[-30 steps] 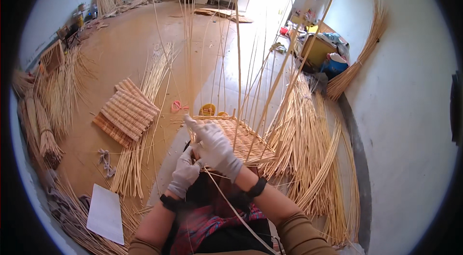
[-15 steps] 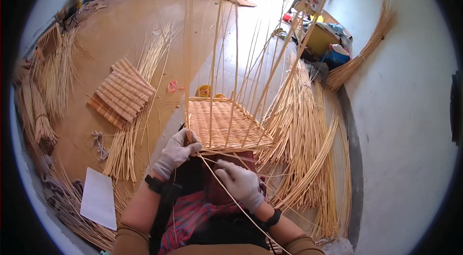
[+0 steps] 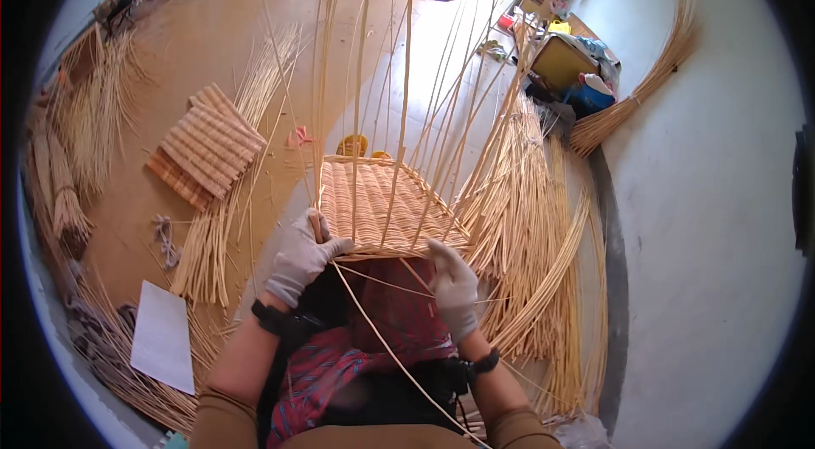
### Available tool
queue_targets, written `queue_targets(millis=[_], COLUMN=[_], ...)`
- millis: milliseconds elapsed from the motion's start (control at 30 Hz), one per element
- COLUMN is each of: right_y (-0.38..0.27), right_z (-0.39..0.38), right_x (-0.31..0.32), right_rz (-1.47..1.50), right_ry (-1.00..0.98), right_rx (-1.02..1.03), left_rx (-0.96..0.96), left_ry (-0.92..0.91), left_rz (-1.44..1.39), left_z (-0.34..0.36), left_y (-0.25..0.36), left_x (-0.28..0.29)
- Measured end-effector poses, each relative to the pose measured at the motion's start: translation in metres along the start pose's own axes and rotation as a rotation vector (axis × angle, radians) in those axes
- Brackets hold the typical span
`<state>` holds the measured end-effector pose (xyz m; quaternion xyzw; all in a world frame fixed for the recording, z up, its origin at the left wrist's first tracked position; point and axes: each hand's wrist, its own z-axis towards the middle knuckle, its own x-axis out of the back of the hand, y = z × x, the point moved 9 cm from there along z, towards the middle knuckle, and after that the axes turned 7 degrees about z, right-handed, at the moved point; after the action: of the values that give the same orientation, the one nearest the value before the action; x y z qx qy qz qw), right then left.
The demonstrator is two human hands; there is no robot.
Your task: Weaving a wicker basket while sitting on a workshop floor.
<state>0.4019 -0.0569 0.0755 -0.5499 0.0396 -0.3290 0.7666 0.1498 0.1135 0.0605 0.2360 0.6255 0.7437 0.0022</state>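
Observation:
A woven wicker panel (image 3: pixel 382 194) with tall upright wicker rods (image 3: pixel 406 67) rising from its edges lies over my lap. My left hand (image 3: pixel 299 258), in a pale glove, is closed round its near left corner, with the thumb along the near edge. My right hand (image 3: pixel 456 292), also gloved, is at the near edge toward the right, fingers pressed together and pointing up. What they pinch is hidden. A long loose wicker strand (image 3: pixel 382 339) runs from beside my left thumb down across my lap. Shorter strands cross beneath the near edge.
Large bundles of wicker rods (image 3: pixel 526 254) lie on the right. Finished woven panels (image 3: pixel 208 148) rest on more rods at left, above a white sheet (image 3: pixel 164 337). Another bundle (image 3: pixel 645 80) leans on the right wall, beside a cluttered box (image 3: pixel 564 67).
My right hand has moved up and right, from the loose strand near the left corner to the panel's near edge. My left hand keeps its corner grip. The view has shifted slightly.

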Motion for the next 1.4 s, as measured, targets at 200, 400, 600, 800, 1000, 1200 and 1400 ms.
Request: queue_targets(millis=[200, 400, 600, 800, 1000, 1200, 1400], right_y=[-0.058, -0.053, -0.13, -0.088, 0.011, 0.074, -0.005], right_z=[-0.039, -0.013, 0.089, 0.057, -0.062, -0.104, -0.066], right_x=[-0.006, -0.019, -0.062, -0.01, 0.065, 0.052, 0.088], right_rz=[0.013, 0.064, -0.55, -0.166, -0.164, 0.147, -0.022], right_ry=[-0.105, -0.049, 0.023, -0.08, 0.068, -0.178, -0.322], right_rx=[0.103, -0.097, 0.314, 0.255, 0.005, -0.342, 0.044], left_rx=[0.067, 0.092, 0.103, 0.038, 0.046, -0.504, -0.667], left_ry=[-0.329, -0.042, 0.051, 0.125, 0.208, 0.472, 0.122], left_rz=[-0.449, -0.122, -0.083, -0.09, -0.148, 0.706, 0.853], left_z=[-0.009, -0.012, -0.014, -0.015, -0.028, -0.069, -0.062], left_y=[-0.012, -0.015, -0.018, -0.028, -0.02, 0.072, 0.075], left_x=[0.007, 0.009, 0.009, 0.014, 0.024, 0.006, -0.069])
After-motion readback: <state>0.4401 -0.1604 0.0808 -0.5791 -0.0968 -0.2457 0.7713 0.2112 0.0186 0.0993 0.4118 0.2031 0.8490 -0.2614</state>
